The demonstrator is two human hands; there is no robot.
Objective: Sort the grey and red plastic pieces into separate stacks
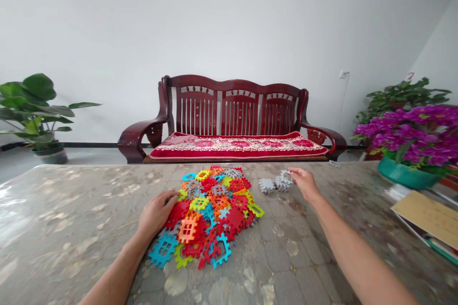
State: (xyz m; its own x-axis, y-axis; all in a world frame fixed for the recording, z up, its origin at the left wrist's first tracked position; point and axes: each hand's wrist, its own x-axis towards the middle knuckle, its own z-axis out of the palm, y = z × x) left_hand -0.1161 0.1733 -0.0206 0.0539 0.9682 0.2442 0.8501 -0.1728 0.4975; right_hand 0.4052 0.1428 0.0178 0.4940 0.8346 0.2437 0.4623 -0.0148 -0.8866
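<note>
We have our two hands well apart over the worktop (89, 209). Our right hand (306, 183), right of the frame's centre, pinches a pale grey frame piece (285, 172) between the fingertips by its right side. The piece stands just above and against a small grey cluster (281, 186) in the picture; whether the two touch, we cannot tell. Just left of that cluster sits a grey stack (266, 185). Our left hand (155, 212) rests at the left edge of the mixed heap (214, 202), which fills the lower middle of the frame. Its fingers reach in among the pieces, but we cannot tell whether they grip any.

For good handling, we judge a light pinch on the rim best: the open middle gives little to hold, and the toothed edges could snag on neighbours. Keeping the piece level with the cluster's top face and pressing gently, without sideways drag, should spare the grey stack beside it a knock. Meanwhile, we do well to keep the left hand light, since the heap's pieces overlap loosely and could slide. A grey window piece (219, 190) lies face up near the heap's top, easy to reach.
</note>
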